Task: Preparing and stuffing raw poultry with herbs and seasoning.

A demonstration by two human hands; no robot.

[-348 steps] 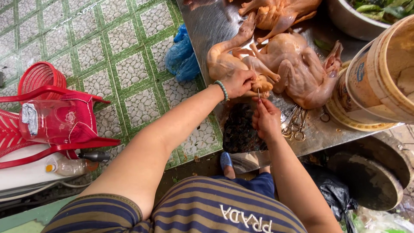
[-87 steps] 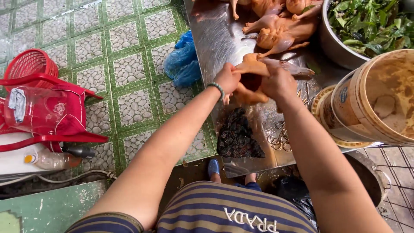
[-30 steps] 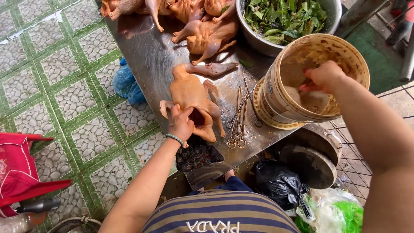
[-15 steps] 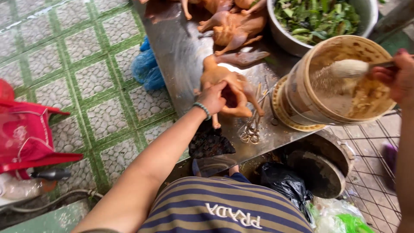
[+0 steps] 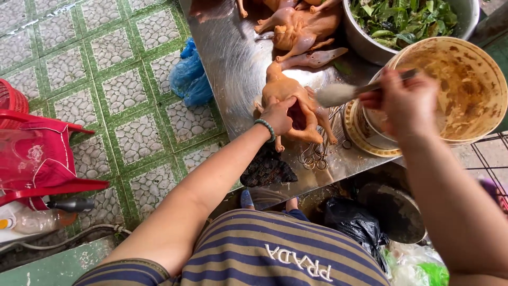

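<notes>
A plucked whole chicken lies on the steel table. My left hand grips its rear end and holds the cavity apart. My right hand holds a spoon with a heaped bowl, its tip just above the bird's opening. Behind that hand stands a tan bucket smeared inside with brown paste.
More raw chickens lie at the table's far end beside a metal basin of green leaves. Metal skewers and a dark lump lie near the front edge. A blue bag and red chair sit on the tiled floor.
My right hand has carried the loaded spoon from over the bucket leftward to the chicken. My left hand stays on the bird's opening.
</notes>
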